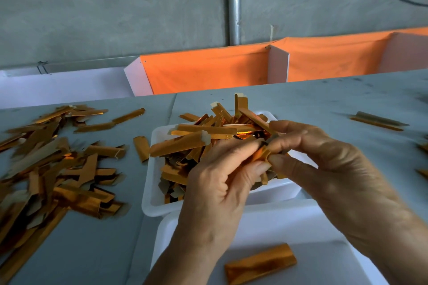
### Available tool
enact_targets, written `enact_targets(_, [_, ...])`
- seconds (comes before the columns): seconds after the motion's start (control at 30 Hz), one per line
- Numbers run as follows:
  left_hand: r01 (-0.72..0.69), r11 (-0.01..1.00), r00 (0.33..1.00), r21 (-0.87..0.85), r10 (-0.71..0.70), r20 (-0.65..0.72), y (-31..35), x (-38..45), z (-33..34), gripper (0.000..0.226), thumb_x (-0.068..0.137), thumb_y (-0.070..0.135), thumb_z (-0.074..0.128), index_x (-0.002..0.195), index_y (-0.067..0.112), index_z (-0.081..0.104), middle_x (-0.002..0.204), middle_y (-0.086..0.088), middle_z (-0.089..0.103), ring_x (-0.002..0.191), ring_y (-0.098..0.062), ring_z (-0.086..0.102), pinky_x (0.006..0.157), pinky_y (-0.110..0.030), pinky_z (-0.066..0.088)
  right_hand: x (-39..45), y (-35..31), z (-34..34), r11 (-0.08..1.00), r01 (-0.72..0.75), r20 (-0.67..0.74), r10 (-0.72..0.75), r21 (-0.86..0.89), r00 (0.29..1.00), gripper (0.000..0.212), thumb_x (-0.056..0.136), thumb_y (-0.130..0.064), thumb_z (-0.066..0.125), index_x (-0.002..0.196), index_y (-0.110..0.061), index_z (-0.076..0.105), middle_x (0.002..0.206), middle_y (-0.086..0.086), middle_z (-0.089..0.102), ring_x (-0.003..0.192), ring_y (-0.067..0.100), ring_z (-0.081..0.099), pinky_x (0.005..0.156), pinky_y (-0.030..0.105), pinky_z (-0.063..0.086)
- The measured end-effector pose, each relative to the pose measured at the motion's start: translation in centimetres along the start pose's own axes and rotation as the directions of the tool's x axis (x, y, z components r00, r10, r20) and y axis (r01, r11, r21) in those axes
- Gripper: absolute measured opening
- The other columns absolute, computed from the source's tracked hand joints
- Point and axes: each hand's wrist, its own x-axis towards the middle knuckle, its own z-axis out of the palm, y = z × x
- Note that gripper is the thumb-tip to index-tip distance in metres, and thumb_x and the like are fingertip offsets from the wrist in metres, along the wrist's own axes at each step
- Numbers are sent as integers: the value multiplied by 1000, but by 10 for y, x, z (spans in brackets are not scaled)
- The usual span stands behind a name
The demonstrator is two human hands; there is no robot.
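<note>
Small folded strip of shiny orange-gold foil card (261, 155) pinched between left hand (222, 183) and right hand (324, 159), held above white plastic tray (152, 199) heaped with like strips, on grey worktop (324, 99).

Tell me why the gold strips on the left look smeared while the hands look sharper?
Head view: the loose pile on the left and the strips at the right edge are streaked, probably by camera motion; the left hand and right hand, pinching a gold strip, sit nearer the centre and read sharper; foil in the white tray throws bright glints; shadows are soft.
</note>
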Motion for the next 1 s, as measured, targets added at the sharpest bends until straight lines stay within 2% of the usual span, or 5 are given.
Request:
enact_targets(0.1, [63,993,998,-103,-65,-16,-1,-2,-1,30,87,19,59,116,27,65,106,16,69,101,1,63,80,-9,49,-1,-1,-3,999,-40,15,40,4,999,14,65,-27,67,77,-32,74,104,-11,68,93,11,66,82,32,52])
enact_targets(0.27, [74,997,995,1,-73,-61,-2,-3,2,21,88,23,58,103,32,69,92,21,69,87,0,67,72,-13,52,-1,-2,-3,995,-92,24,93,-35,995,30,76,-1,69,79,-30,75,92,-2,68,72,12,67,67,21,52])
enact_targets(0.5, [96,995,994,32,-94,-56,0,-4,1,19,90,25,55,100,27,70,88,16,70,87,-6,68,71,-21,56,-2,-7,-5,989,-144,81,141,25,987,23,57,-29,68,79,-31,76,89,6,70,84,23,68,86,34,51])
enact_targets(0.73, [86,995,990,42,-90,106,7,-5,-5,38,80,34,66,118,33,61,106,22,64,105,2,58,79,-6,45,-2,-5,-8,994,-113,51,113,5,992,25,58,-33,69,82,-35,76,93,1,70,87,16,68,88,33,49])
enact_targets(1.0, [18,996,997,89,-24,71,5,-4,-5,41,82,38,61,121,22,63,107,18,66,106,6,57,83,-3,42,-1,-11,-16,994,-107,103,106,7,989,24,62,-40,66,80,-27,75,75,4,72,68,14,70,69,23,56])
